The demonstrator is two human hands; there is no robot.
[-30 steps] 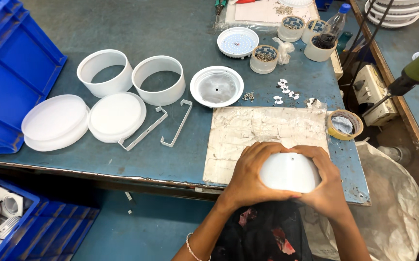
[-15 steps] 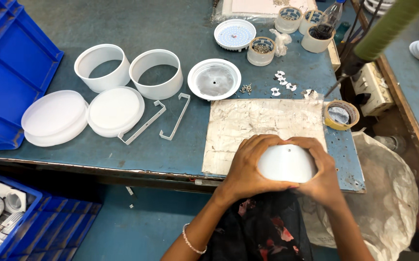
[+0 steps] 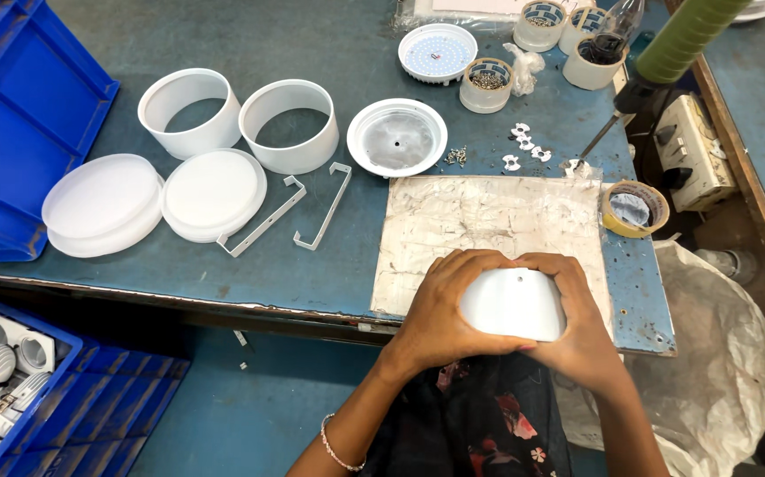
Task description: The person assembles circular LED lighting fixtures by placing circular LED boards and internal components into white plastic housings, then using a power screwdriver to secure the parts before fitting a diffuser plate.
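Observation:
A white round lamp housing (image 3: 516, 303) with a small hole in its wall is gripped between both hands at the near edge of the blue-green table (image 3: 312, 265). My left hand (image 3: 442, 309) wraps its left side and my right hand (image 3: 582, 329) wraps its right side, thumbs over the top. It hangs over the front edge of a worn grey work mat (image 3: 488, 221).
Left of the mat lie two white rings (image 3: 290, 124), two white round covers (image 3: 213, 192), two metal brackets (image 3: 322, 208) and a white reflector dish (image 3: 397, 137). Small cups, screws and clips sit at the back. A tape roll (image 3: 634, 208) lies right. Blue crates (image 3: 20, 115) stand left. Another person's green sleeve (image 3: 687, 40) holds a tool.
The other person's green sleeve has swung in from the right and now holds a tool by the clips. My hands have stayed on the housing.

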